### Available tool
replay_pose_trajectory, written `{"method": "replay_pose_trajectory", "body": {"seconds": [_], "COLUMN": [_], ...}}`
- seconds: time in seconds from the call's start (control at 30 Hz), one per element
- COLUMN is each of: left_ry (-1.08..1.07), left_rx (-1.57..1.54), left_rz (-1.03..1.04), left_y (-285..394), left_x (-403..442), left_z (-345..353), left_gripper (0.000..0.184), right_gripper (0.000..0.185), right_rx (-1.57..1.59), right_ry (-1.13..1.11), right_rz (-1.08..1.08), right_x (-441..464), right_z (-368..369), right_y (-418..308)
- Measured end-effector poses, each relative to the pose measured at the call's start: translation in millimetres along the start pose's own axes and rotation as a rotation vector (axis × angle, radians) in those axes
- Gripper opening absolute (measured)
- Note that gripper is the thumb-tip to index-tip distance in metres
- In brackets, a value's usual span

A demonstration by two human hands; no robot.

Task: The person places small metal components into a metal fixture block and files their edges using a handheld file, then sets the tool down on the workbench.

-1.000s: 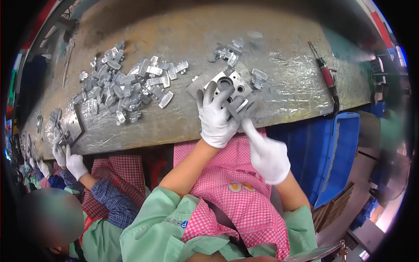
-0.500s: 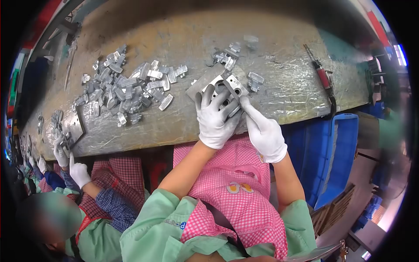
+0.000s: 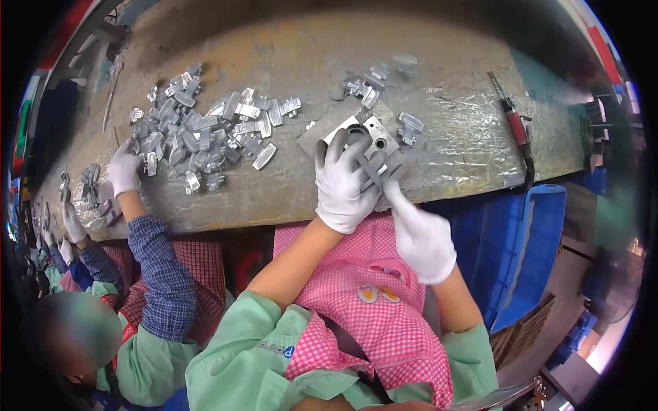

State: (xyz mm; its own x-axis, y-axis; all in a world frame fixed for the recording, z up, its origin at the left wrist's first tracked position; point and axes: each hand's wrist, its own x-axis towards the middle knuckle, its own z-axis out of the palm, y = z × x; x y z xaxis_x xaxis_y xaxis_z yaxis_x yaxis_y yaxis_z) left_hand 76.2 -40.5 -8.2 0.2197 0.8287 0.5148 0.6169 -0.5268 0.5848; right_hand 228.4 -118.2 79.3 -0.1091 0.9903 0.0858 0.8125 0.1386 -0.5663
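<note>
A metal plate with round holes point(image 3: 388, 142) lies near the front edge of the workbench. My left hand point(image 3: 345, 183), in a white glove with grey fingertips, rests over the plate's lower part, fingers bent around a small grey metal part point(image 3: 374, 164). Just right of it, my right hand point(image 3: 423, 240), also gloved, is closed on a thin flat grey tool point(image 3: 391, 171) whose end touches or crosses the part. The fingers hide some of the contact. Small metal castings lie behind the plate point(image 3: 364, 87) and to its right point(image 3: 410, 128).
A big pile of metal castings point(image 3: 199, 130) lies left on the bench point(image 3: 301, 58). A red-handled tool with a cable point(image 3: 514, 123) is at the right. Below sits a blue bin point(image 3: 531, 257). A co-worker's gloved hand point(image 3: 124, 171) reaches the pile's left side.
My right hand moved up and left toward the plate, then back down and right, with the flat tool. The co-worker's hand moved up to the pile.
</note>
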Motion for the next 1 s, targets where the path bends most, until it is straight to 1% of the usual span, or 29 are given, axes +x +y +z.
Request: {"method": "replay_pose_trajectory", "body": {"seconds": [0.03, 0.13, 0.17, 0.23, 0.3, 0.33, 0.37, 0.4, 0.5, 0.53, 0.6, 0.63, 0.73, 0.77, 0.83, 0.87, 0.93, 0.97, 1.0], "left_ry": [0.01, -0.03, -0.1, -0.063, -0.038, -0.031, -0.038, -0.051, -0.087, -0.08, -0.081, -0.075, -0.052, -0.045, -0.042, -0.041, -0.04, -0.035, -0.032], "left_rx": [0.009, -0.007, 0.004, -0.003, 0.004, 0.001, -0.005, -0.019, 0.002, 0.005, 0.015, -0.007, 0.002, 0.0, 0.014, 0.013, -0.01, -0.013, -0.015], "left_rz": [0.017, 0.007, -0.014, -0.027, -0.027, -0.027, -0.012, -0.011, -0.032, -0.048, -0.046, -0.051, -0.002, 0.013, 0.015, -0.006, -0.038, -0.039, -0.03], "left_y": [-3, 2, 9, 4, 3, 2, 4, 3, 4, 6, 5, 5, -2, -3, 3, 5, 4, 3, 1], "left_x": [-1, 6, 7, 3, 1, 0, 2, 2, 3, 3, 4, 2, -3, -2, 4, 4, 3, -1, -2], "left_z": [3, -6, -14, -8, -4, -2, -6, -5, -10, -8, -8, -7, -1, -2, -7, -7, -4, -2, -1], "left_gripper": [0.037, 0.039, 0.04, 0.039, 0.04, 0.041, 0.043, 0.044, 0.043, 0.042, 0.04, 0.041, 0.041, 0.04, 0.039, 0.038, 0.039, 0.04, 0.041], "right_gripper": [0.049, 0.051, 0.052, 0.055, 0.055, 0.054, 0.054, 0.054, 0.055, 0.055, 0.055, 0.055, 0.054, 0.053, 0.054, 0.054, 0.055, 0.055, 0.053], "right_rx": [0.097, 0.084, 0.07, 0.065, 0.088, 0.02, 0.033, 0.026, 0.016, -0.003, 0.021, 0.047, -0.022, 0.013, 0.039, -0.017, 0.016, -0.037, 0.004], "right_ry": [0.016, -0.028, -0.022, -0.026, 0.006, -0.048, -0.021, -0.056, -0.04, -0.088, -0.063, -0.049, -0.074, -0.023, -0.018, -0.065, -0.065, -0.093, -0.123], "right_rz": [0.008, 0.066, 0.049, 0.032, -0.011, 0.025, 0.004, 0.029, -0.012, 0.056, 0.037, 0.032, 0.045, 0.001, -0.004, 0.043, 0.053, 0.047, 0.058], "right_x": [13, 26, 16, -13, -14, -1, 16, 28, 13, -1, -14, -8, 28, 29, 9, -3, -13, -6, 6], "right_z": [4, 1, -1, -6, -4, -6, -2, -1, -3, -11, -16, -15, -8, -5, -7, -15, -18, -18, -16], "right_y": [3, -2, -4, -3, 4, 3, 2, 2, 4, 0, 2, 4, 2, 5, 8, 4, 4, 4, 1]}}
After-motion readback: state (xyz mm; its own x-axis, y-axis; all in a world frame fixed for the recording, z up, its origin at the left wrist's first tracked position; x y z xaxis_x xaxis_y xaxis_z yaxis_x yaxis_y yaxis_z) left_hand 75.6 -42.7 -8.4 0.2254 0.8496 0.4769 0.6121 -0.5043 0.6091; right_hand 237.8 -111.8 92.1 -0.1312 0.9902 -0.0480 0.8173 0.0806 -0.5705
